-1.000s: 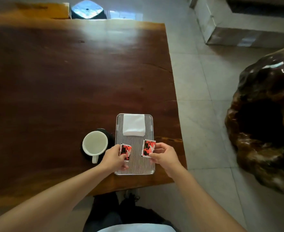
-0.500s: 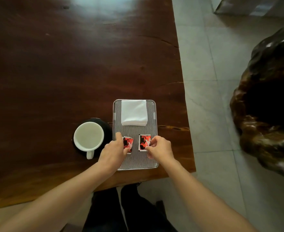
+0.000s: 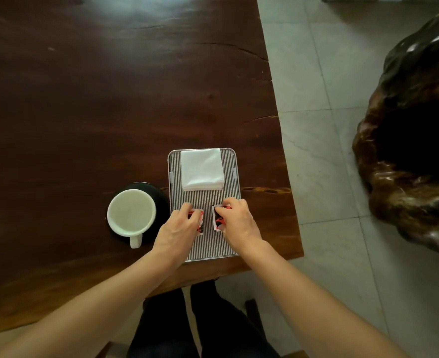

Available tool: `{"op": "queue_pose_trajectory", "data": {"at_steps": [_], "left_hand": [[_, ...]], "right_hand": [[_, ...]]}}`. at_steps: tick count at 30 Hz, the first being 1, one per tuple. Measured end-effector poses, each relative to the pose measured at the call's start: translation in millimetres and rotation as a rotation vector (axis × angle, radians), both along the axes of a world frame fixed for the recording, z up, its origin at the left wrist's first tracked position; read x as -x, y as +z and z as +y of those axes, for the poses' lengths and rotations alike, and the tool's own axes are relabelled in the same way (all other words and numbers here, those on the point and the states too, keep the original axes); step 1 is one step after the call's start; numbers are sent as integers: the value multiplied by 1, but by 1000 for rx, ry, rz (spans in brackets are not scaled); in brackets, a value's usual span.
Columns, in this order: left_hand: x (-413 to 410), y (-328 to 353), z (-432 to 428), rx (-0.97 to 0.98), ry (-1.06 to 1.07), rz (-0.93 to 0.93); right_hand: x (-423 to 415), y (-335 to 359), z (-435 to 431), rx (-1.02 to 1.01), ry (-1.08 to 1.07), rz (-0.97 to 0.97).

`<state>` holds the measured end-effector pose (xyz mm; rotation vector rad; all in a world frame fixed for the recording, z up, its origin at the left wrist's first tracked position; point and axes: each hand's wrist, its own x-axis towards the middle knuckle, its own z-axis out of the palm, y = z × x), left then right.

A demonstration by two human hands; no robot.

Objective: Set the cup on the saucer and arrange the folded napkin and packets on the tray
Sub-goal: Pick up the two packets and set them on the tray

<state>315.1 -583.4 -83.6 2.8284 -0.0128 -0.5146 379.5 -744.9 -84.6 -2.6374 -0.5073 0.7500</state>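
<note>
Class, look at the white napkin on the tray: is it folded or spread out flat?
Folded. The napkin lies as a compact square at the far end of the tray, with stacked layer edges visible along its near side.

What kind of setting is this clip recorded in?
Probably a tea room, lounge or home sitting area, though I can't be sure: a dark slab wooden table, pale tiled floor, a carved root-wood piece, and a serving tray beside a cup.

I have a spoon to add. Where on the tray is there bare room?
Free: the strip of tray nearest the person, below both hands. Crowded: the far end under the napkin, and the middle, where the left hand and right hand cover the packets.
</note>
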Motion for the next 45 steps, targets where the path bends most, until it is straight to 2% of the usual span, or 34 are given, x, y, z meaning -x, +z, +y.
{"op": "queue_pose_trajectory", "data": {"at_steps": [14, 36, 45], "left_hand": [[7, -12, -8, -158, -11, 46], [9, -7, -5, -35, 65, -4], [11, 47, 11, 2, 33, 19]], "right_hand": [[10, 2, -3, 44, 136, -117], [10, -3, -3, 11, 63, -100], [16, 46, -17, -38, -17, -168]]}}
